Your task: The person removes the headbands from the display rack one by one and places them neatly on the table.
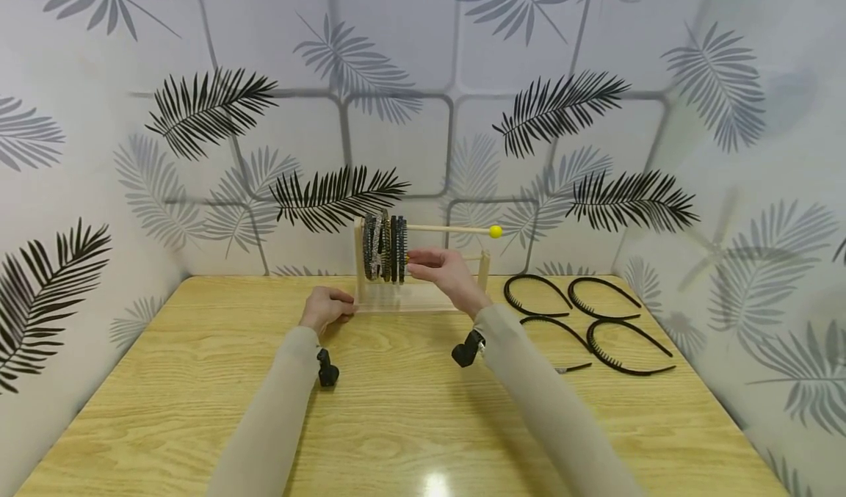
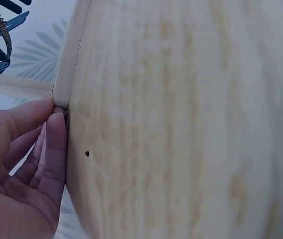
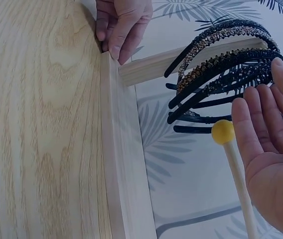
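Observation:
A wooden rack (image 1: 423,305) stands at the back of the table, with a yellow-ended upper rod (image 1: 456,229). Several dark headbands (image 1: 386,247), some glittery or beaded, hang bunched at this rod's left end. My left hand (image 1: 325,307) pinches the front left corner of the rack's base between thumb and fingers. My right hand (image 1: 452,275) reaches to the rightmost headband, fingers extended and thumb apart from them, fingertips right at its edge. In the right wrist view, a yellow ball (image 3: 223,132) on the lower rod is beside those fingers.
Several black toothed headbands (image 1: 628,371) lie on the right side of the wooden table (image 1: 383,423); the right sleeve partly covers one. A leaf-patterned wall (image 1: 410,144) rises close behind the rack.

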Available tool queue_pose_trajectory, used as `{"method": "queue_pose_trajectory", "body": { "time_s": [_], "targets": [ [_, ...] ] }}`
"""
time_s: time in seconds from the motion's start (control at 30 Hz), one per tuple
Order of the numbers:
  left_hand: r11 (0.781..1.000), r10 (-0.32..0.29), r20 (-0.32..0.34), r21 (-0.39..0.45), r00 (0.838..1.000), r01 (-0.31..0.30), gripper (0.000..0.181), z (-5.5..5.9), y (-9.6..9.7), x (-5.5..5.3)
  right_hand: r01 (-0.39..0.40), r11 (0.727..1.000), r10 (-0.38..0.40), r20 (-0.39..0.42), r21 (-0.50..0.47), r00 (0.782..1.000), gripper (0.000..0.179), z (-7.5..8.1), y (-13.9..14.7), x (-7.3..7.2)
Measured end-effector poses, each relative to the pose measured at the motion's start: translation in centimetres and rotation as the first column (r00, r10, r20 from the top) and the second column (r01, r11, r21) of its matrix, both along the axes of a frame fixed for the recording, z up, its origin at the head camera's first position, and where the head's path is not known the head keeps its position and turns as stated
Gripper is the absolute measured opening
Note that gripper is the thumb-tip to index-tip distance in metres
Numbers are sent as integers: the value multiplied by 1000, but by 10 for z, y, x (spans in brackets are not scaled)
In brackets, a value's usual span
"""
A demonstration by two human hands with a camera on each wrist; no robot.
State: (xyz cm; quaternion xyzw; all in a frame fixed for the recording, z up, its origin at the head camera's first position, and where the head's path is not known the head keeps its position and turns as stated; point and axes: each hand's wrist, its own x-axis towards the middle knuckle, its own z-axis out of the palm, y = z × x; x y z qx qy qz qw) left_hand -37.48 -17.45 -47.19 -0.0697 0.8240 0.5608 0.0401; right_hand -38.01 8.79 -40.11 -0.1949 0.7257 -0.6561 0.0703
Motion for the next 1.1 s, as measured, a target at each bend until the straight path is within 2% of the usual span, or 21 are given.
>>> {"method": "queue_pose_trajectory", "body": {
  "time_s": [0.47, 0.73, 1.1],
  "targets": [
    [1000, -18, 5, 23, 1000, 18, 30, -5, -4, -4, 48, 998, -50, 32, 47, 998, 53, 1, -16, -2],
    [999, -22, -11, 38, 1000, 22, 31, -6, -4, -6, 38, 999, -38, 56, -2, 998, 53, 4, -17, -2],
    [999, -18, -6, 48, 1000, 18, 33, -7, -4, -7, 33, 999, -32, 34, -13, 999, 51, 7, -10, -2]
  ]
}}
